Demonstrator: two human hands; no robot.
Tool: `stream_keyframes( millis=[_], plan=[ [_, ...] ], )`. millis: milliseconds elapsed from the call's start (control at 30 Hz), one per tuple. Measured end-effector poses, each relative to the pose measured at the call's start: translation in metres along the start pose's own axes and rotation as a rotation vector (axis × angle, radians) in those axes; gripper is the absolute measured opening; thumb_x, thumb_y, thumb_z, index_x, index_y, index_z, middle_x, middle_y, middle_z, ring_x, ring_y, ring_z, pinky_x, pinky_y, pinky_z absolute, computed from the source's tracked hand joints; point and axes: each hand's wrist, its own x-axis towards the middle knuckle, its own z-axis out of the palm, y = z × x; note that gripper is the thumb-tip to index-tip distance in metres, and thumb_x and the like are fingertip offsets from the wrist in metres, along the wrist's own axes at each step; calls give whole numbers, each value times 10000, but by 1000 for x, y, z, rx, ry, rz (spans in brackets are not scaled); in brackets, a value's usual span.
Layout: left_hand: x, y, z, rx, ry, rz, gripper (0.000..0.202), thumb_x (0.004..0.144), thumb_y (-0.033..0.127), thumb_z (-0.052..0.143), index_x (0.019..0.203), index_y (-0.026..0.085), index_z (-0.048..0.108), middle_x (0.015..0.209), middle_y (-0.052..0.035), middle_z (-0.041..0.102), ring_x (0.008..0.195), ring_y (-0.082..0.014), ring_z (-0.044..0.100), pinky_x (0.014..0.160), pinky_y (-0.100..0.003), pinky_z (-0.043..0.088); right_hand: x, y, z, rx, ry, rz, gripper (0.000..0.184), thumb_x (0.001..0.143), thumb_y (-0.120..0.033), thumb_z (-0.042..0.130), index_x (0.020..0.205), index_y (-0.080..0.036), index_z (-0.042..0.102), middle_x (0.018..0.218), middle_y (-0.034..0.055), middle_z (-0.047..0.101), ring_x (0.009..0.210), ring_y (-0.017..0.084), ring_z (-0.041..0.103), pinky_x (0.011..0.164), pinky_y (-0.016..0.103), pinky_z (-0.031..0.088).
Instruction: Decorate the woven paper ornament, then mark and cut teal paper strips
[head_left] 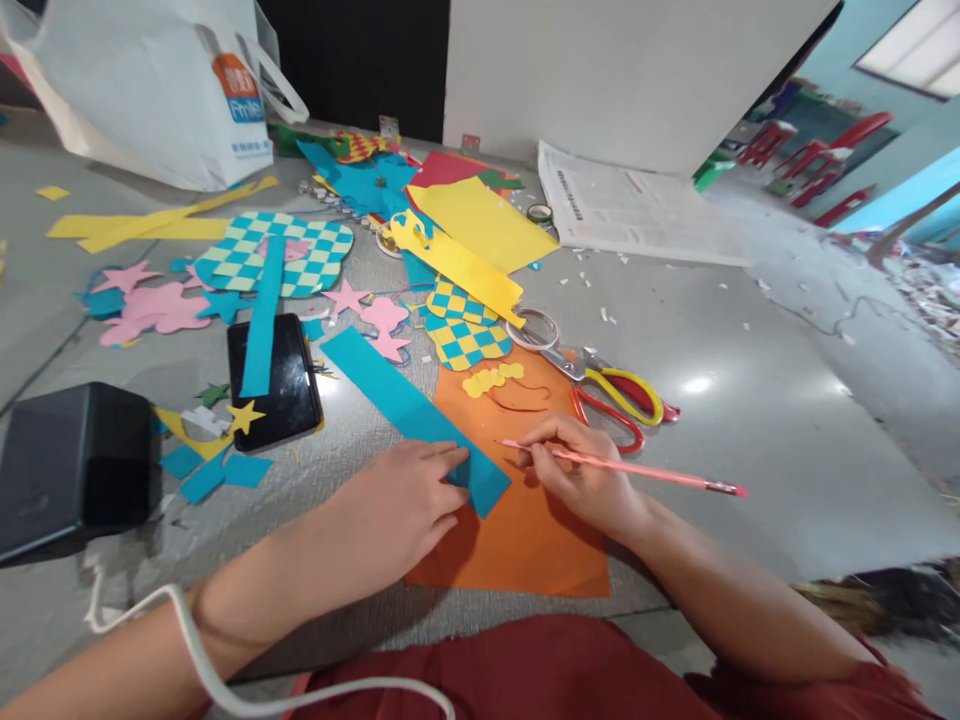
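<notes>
A blue paper strip (pixel 409 400) lies slantwise over the lower left of an orange paper sheet (pixel 525 555). My left hand (pixel 401 510) rests on the strip with its fingers stretched across the lower end. In my right hand (pixel 581 470) is a pink pencil (pixel 645 468), its point just above the orange paper beside the strip and its eraser end out to the right. Small yellow paper flowers (pixel 491 380) sit on the upper part of the orange sheet. Scissors (pixel 622 395) with yellow and red handles lie at its right edge.
A black phone (pixel 274 420) and a dark box-shaped device (pixel 75 470) are on the left. Woven checkered paper pieces (pixel 315 245), pink cut-outs (pixel 161 308) and a yellow sheet (pixel 487 220) spread behind. A white bag (pixel 150 90) and newspaper (pixel 637 210) stand farther back. A white cable (pixel 195 640) crosses my left forearm.
</notes>
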Motion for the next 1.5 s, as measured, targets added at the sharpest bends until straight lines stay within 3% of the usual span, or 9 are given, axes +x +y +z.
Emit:
stream_keyframes(
  millis=[333, 533, 833, 1500],
  plan=[
    [-2, 0, -3, -7, -26, -14, 144, 980, 192, 638, 992, 218, 779, 1344, -108, 694, 1292, -310, 601, 1087, -502, 462, 5, -8, 3, -83, -156, 39, 131, 923, -185, 576, 812, -200, 644, 688, 11, 724, 628, 139, 691, 573, 226, 501],
    [-6, 1, -8, -43, -88, -62, 187, 940, 161, 680, 1072, 256, 771, 1376, -77, 673, 1225, -298, 617, 1048, -507, 480, 7, -10, 1, -54, -218, 79, 143, 914, -160, 577, 813, -196, 671, 698, -3, 721, 613, 114, 665, 561, 204, 483],
    [-8, 2, -13, -35, -140, -70, 232, 921, 162, 700, 1124, 258, 759, 1425, -91, 649, 1273, -317, 585, 1052, -511, 478, 6, -5, 2, -68, -216, 81, 154, 919, -137, 586, 808, -200, 674, 706, -8, 719, 634, 113, 660, 580, 209, 479],
    [-6, 4, -15, -14, -108, -52, 214, 904, 172, 727, 1096, 258, 771, 1347, -87, 690, 1198, -300, 618, 1004, -468, 492, 8, -9, 2, 7, -276, 152, 161, 880, -131, 588, 931, -201, 724, 776, 13, 767, 685, 139, 707, 603, 224, 529]
  ],
)
